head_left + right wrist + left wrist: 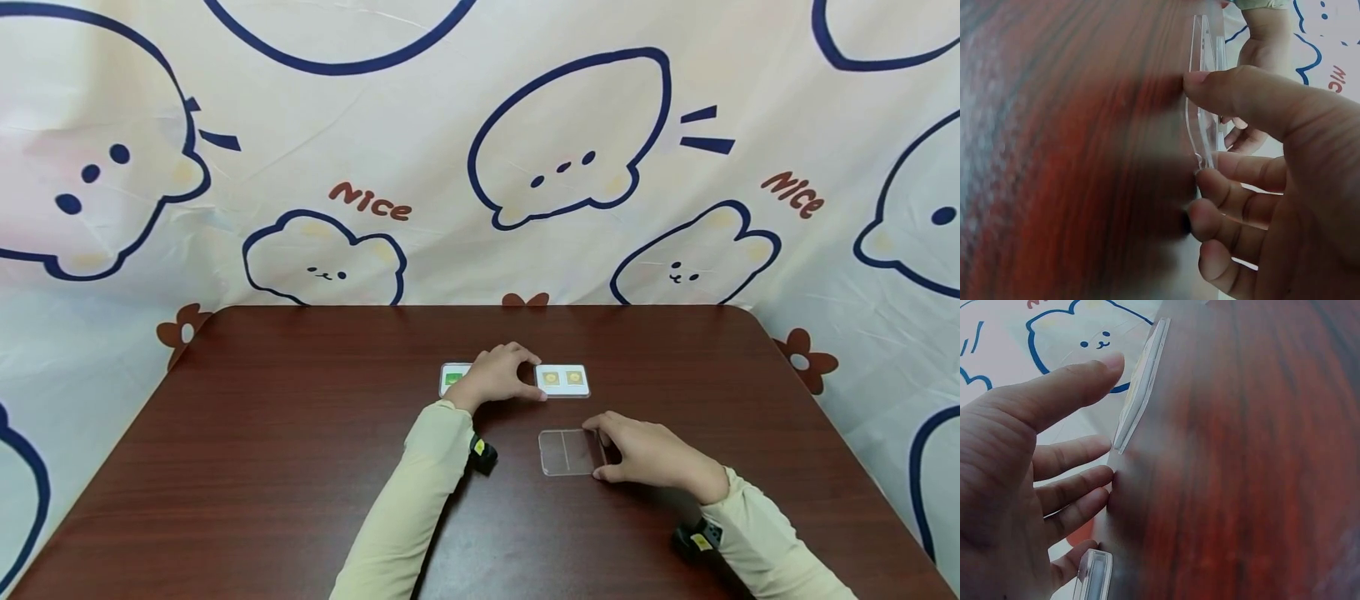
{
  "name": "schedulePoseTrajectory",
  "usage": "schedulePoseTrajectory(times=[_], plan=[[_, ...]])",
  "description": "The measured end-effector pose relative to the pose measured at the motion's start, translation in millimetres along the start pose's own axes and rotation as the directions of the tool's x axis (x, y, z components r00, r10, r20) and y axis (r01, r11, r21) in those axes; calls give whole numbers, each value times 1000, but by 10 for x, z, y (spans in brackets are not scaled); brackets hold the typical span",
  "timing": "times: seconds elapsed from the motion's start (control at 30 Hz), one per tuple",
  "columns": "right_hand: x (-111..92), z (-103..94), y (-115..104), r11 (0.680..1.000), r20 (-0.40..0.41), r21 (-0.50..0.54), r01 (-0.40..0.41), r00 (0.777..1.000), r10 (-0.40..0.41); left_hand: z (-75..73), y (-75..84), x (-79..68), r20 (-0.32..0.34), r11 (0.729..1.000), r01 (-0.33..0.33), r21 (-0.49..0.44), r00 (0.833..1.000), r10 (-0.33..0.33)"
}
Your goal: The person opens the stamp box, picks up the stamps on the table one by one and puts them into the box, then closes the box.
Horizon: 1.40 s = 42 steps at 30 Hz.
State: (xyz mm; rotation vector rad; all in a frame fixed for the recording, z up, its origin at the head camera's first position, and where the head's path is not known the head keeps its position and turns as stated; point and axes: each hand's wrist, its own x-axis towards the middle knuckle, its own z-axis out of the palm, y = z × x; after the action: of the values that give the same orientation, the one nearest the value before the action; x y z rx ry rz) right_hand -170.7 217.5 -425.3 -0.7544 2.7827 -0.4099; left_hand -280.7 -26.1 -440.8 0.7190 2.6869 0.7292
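My left hand (495, 375) is at the left end of a flat clear case (562, 390) holding a white insert with two gold squares. In the left wrist view its fingers are extended, the index fingertip right at the near end of that case (1144, 387) and the thumb raised beside it. A second case (453, 379) with a green square lies partly hidden behind this hand. My right hand (645, 450) grips the right end of a transparent plastic case (562, 452) with a dividing line, thumb at the near edge, index finger at the far corner.
The brown wooden table (285, 467) has rounded far corners. A cloth (435, 133) printed with cartoon animals hangs behind it and at both sides. Black wrist cameras (483, 456) sit on both wrists, by the cream sleeves.
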Motion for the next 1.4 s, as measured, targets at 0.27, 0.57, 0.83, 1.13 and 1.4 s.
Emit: schedulePoseTrajectory(times=[0.27,0.57,0.83,1.13,1.4], plan=[[81,13,150,998,-55,55,6,998,-3,-8,16,-5,5,1000,15,21,1000,-15],[242,-15,339,990,-131,136,40,991,-22,-14,43,0,-16,998,22,66,1000,-21],[407,-61,420,989,-120,146,14,993,4,-7,43,2,-18,994,19,105,1000,-17],[542,-79,449,988,-107,155,4,994,13,-6,40,5,8,995,17,100,1000,-18],[682,-124,484,989,-68,151,-2,998,12,-22,14,8,38,995,24,100,999,-28]])
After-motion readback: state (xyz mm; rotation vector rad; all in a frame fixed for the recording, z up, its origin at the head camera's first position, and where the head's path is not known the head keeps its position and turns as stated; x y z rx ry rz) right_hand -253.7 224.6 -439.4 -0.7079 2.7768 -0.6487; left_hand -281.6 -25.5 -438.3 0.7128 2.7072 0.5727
